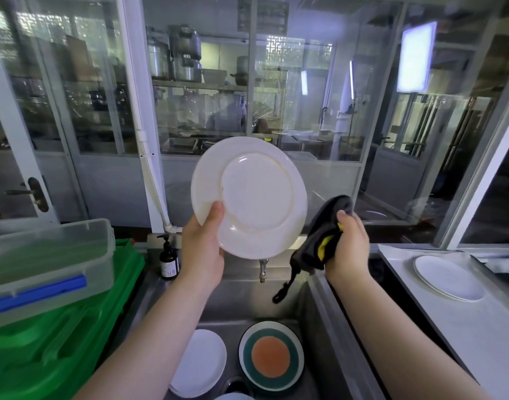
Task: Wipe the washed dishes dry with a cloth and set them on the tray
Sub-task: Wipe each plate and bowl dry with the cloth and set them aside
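A white plate [249,197] is held up over the sink [276,298] by the left hand [202,249], its thumb pressed on the rim at about seven o'clock and the underside turned toward the camera. At three o'clock from the plate, a dark cloth [319,238] with a yellow patch is bunched in the right hand [348,246], whose fingers are curled round it; the cloth is just beside the plate, and contact cannot be confirmed. Down at six o'clock, in the sink, a white plate [199,362] and a green-and-orange plate [272,356] are left lying, presumably still to be dried. At four o'clock, on the table [455,327], one white plate [448,277] has been set on the pale tray [397,255]. The task is judged to be early: one dish done, one in hand, at least two remaining.
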